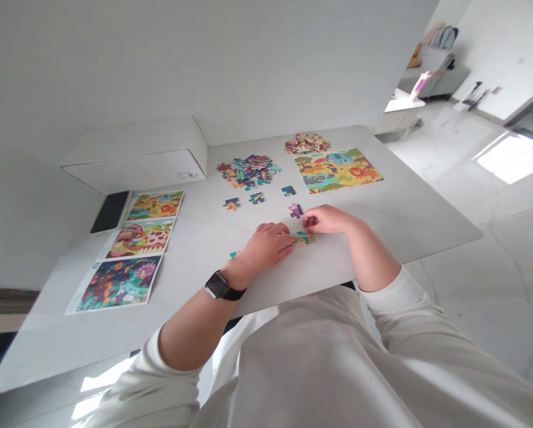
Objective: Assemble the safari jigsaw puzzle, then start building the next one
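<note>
My left hand point(269, 246), with a watch on the wrist, rests low over the table with its fingers stretched to the right. Its fingertips touch the left edge of a small group of yellow and teal puzzle pieces point(306, 238). Just above that group, my right hand point(326, 219) is closed, thumb and fingers pinched together; whatever lies between them is hidden. A purple puzzle piece point(295, 210) lies beside its fingertips. Farther back are a dark blue piece point(288, 191), a blue-green piece point(256, 198) and an orange piece point(232, 204). Another piece point(234, 254) peeks out left of my left hand.
A heap of dark puzzle pieces point(251, 170) and a pinkish heap point(306, 143) lie at the back. An assembled animal puzzle point(338, 170) sits back right. On the left are picture sheets point(139, 239), a dark phone-like object point(110, 211) and a white box point(137, 163) against the wall.
</note>
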